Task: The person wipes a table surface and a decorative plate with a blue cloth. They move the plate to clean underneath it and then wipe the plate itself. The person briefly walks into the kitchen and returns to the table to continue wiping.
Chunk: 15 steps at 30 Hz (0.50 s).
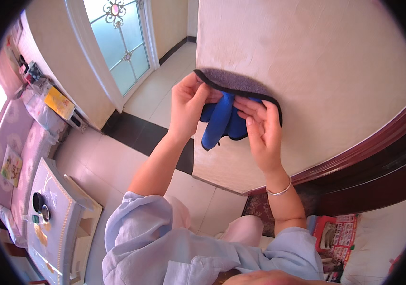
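Note:
Both hands hold up a two-sided cloth (240, 81), grey on one face and blue on the other, with black edging, in front of the pale wall. My left hand (193, 99) pinches its upper left corner between thumb and fingers. My right hand (261, 124) grips the right side, its fingers partly behind the grey fold. The blue side hangs in loose folds between and below the hands. Some fingertips are hidden by the cloth.
A pale wall (313, 89) stands close ahead, with a dark red door frame (359, 149) at the right. To the left are a glass-panelled door (128, 53), a covered table (51, 228) with small containers, and a pink sofa (21, 135). Red printed paper (343, 231) lies at lower right.

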{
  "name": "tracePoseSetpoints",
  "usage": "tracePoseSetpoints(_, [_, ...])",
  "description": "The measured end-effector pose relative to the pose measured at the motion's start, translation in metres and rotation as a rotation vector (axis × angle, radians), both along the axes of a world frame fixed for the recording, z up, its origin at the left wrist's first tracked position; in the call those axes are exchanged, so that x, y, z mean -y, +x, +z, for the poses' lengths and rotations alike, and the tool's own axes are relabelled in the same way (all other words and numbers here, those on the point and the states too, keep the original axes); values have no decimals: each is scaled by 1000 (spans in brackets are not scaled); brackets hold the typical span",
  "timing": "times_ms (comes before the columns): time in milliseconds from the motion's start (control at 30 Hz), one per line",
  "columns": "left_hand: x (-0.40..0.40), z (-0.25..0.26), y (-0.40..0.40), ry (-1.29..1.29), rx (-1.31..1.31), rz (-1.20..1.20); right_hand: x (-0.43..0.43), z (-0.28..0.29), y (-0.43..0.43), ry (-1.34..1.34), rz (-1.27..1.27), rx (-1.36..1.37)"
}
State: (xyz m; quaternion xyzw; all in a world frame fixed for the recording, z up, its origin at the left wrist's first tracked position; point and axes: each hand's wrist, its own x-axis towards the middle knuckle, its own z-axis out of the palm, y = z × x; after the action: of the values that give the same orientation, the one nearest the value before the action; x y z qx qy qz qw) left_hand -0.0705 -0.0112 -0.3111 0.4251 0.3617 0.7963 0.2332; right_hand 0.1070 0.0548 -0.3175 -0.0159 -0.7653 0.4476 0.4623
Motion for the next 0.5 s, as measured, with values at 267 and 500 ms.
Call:
tracePoseSetpoints(267, [4, 125, 0, -79, 83, -32, 9, 128, -2, -131, -30, 31])
tracePoseSetpoints(500, [4, 214, 1, -148, 106, -19, 16, 213, -5, -190, -94, 54])
